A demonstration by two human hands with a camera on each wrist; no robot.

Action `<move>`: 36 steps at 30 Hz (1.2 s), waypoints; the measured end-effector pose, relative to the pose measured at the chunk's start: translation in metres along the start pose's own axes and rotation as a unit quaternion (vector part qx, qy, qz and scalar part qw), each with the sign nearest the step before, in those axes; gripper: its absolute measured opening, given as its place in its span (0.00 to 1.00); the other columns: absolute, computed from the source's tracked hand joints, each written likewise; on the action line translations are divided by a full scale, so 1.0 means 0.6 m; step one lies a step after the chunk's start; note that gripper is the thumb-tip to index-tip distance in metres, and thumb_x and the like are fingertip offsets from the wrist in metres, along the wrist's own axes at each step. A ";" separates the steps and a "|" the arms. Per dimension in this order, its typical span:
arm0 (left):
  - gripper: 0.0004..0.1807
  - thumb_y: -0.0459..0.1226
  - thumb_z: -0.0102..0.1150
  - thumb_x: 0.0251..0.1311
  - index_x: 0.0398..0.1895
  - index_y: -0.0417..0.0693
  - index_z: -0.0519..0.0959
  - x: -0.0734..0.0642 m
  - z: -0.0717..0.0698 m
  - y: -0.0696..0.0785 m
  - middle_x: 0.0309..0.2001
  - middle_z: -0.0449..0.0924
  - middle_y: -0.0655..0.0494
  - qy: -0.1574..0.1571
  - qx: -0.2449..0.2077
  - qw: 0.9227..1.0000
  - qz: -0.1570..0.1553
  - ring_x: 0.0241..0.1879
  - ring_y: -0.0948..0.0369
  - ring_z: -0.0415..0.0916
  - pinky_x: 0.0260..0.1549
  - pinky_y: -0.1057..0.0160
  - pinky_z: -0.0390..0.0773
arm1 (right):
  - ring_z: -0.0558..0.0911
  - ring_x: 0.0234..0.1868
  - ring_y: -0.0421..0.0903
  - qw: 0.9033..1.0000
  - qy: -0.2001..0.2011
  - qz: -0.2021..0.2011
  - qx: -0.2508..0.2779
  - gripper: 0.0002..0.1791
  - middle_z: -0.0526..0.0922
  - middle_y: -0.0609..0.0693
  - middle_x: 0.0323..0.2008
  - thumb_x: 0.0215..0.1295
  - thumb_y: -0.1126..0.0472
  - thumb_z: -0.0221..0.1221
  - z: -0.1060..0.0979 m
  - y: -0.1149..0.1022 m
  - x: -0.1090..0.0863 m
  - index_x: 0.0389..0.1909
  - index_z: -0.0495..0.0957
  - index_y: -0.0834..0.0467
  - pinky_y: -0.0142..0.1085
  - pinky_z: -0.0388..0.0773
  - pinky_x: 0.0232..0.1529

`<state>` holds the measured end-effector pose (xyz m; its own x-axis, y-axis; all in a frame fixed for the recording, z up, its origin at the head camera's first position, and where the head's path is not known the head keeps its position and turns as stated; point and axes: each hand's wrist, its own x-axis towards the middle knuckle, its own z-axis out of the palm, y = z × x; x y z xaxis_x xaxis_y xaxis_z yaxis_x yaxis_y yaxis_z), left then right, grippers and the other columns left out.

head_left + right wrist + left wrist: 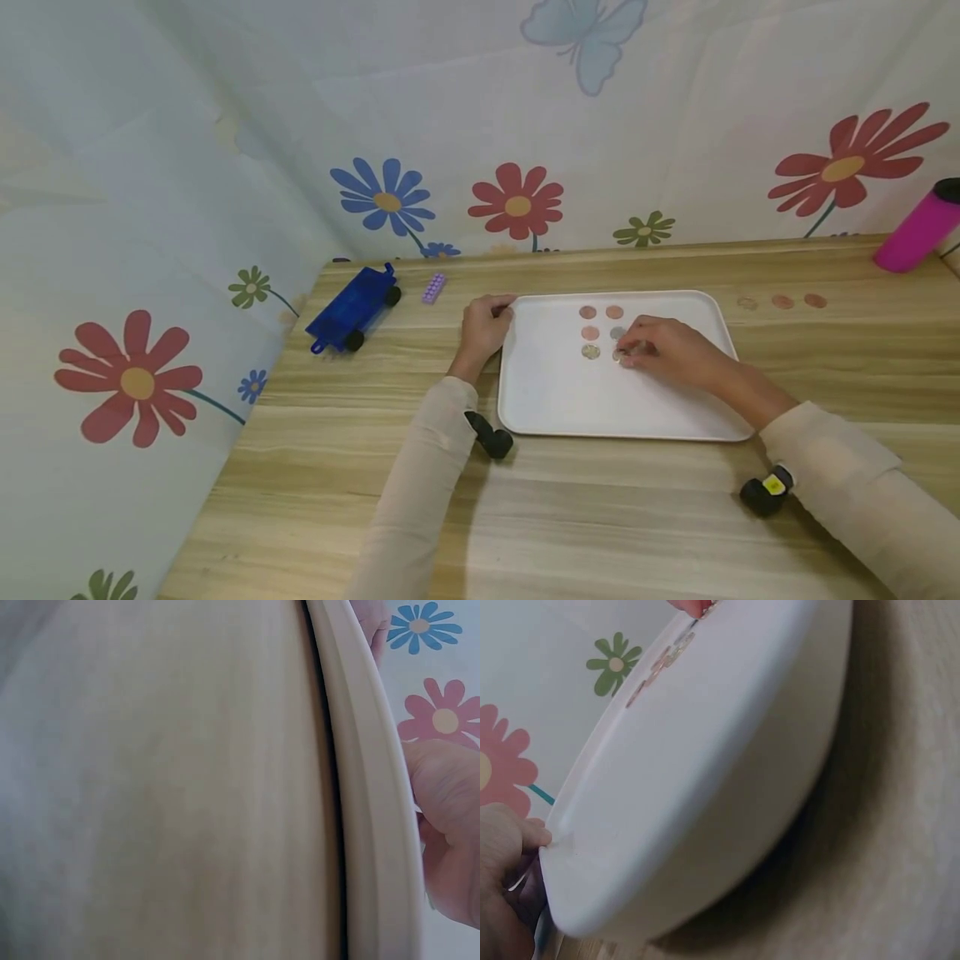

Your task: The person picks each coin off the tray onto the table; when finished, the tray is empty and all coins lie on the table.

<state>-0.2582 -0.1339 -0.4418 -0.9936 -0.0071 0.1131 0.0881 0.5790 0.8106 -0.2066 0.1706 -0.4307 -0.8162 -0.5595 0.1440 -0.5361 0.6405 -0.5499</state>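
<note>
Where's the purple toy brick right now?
In the head view, the purple toy brick lies on the wood-grain table, just right of the blue toy trailer and left of the white tray.

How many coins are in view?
9 coins: six on the tray, one of them at the right hand; three on the table right of the tray. The hand may hide more.

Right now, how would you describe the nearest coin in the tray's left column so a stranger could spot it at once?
Find the white tray on the wooden table. On it, left of the right hand, runs a column of three coins. Pick the nearest coin: pale gold, unlike the two copper coins behind it.
</note>
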 end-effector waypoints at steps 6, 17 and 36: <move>0.15 0.30 0.55 0.70 0.55 0.40 0.85 0.002 0.001 0.001 0.52 0.86 0.40 0.000 0.000 1.000 0.000 0.51 0.48 0.83 0.52 0.52 0.83 | 0.81 0.38 0.42 1.000 0.001 0.013 -0.022 0.08 0.84 0.47 0.37 0.62 0.66 0.69 0.002 -0.005 0.001 0.41 0.87 0.57 0.35 0.79 0.43; 0.15 0.30 0.55 0.70 0.56 0.40 0.85 0.000 0.000 0.003 0.53 0.86 0.41 -0.001 0.000 1.000 -0.010 0.51 0.48 0.83 0.52 0.53 0.83 | 0.85 0.43 0.46 0.999 -0.014 0.031 -0.001 0.10 0.86 0.49 0.40 0.62 0.66 0.68 0.001 -0.012 -0.001 0.44 0.82 0.57 0.41 0.80 0.46; 0.15 0.30 0.56 0.70 0.56 0.41 0.85 -0.001 0.001 0.001 0.52 0.86 0.41 -0.001 -0.001 1.000 -0.008 0.51 0.49 0.83 0.51 0.54 0.83 | 0.71 0.32 0.39 0.998 -0.052 0.022 0.008 0.11 0.76 0.43 0.28 0.65 0.65 0.66 -0.003 -0.008 -0.001 0.46 0.81 0.55 0.31 0.70 0.37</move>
<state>-0.2579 -0.1331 -0.4418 -0.9951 -0.0152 0.0981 0.0715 0.5765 0.8139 -0.2036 0.1689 -0.4267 -0.8115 -0.5834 0.0333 -0.4961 0.6578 -0.5667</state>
